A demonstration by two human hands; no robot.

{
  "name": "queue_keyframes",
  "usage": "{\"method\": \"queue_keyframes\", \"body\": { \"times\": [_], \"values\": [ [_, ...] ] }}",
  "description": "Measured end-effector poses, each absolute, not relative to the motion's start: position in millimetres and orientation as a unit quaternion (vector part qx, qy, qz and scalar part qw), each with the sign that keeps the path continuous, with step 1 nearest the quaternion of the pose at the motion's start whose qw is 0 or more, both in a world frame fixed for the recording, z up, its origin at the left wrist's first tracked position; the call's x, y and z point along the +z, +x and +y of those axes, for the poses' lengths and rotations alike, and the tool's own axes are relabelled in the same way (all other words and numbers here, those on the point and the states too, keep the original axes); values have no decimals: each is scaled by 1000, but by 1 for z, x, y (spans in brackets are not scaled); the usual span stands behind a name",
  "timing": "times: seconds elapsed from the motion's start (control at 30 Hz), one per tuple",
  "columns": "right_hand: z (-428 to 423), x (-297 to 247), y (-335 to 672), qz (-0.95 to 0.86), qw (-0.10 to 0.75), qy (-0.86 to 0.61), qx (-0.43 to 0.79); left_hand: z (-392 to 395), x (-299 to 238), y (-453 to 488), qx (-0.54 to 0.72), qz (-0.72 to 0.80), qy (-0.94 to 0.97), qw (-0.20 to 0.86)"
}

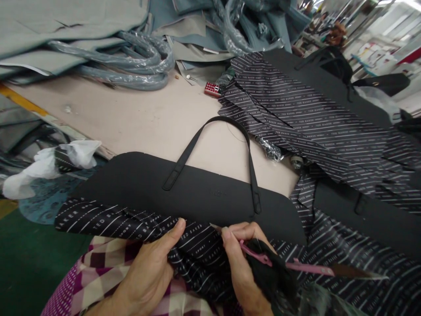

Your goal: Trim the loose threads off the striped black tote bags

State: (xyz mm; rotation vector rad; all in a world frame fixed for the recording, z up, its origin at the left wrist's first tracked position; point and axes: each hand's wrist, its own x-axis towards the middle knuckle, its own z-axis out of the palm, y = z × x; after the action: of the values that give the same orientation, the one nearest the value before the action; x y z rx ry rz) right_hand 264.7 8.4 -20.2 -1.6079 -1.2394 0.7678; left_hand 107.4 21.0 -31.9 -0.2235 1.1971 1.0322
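A black bag panel (197, 188) with a looped strap handle (226, 119) lies along the table's near edge. Striped, lettered lining fabric (108, 221) runs along its lower side and hangs toward my lap. My left hand (151, 263) grips this lining, thumb on top and fingers beneath, mostly hidden. In my right hand (243, 259) is a pink-handled pointed tool (259, 255), pinched with its tip at the lining near the panel's edge. A second pink length (311, 267) with a brown, tapering blade extends rightward; whether it belongs to the same tool, I cannot tell.
More striped lining pieces (296, 118) and black panels are heaped on the right. Grey plastic-wrapped handles (144, 61) and grey-green sheets (66, 26) lie at the back left. A small red object (212, 89) sits on the pale table (131, 112).
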Motion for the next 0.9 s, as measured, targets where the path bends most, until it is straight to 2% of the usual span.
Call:
{"method": "queue_keyframes", "body": {
  "times": [0.67,0.77,0.9],
  "values": [
    [10,-22,259,-565,442,-645,265,21,-26,111,472,531,-77,699],
    [11,-25,258,-571,464,-622,269,20,-26,112,487,539,-61,685],
    [10,-27,264,-485,521,-605,357,23,-22,110,470,530,-82,702]
  ]
}}
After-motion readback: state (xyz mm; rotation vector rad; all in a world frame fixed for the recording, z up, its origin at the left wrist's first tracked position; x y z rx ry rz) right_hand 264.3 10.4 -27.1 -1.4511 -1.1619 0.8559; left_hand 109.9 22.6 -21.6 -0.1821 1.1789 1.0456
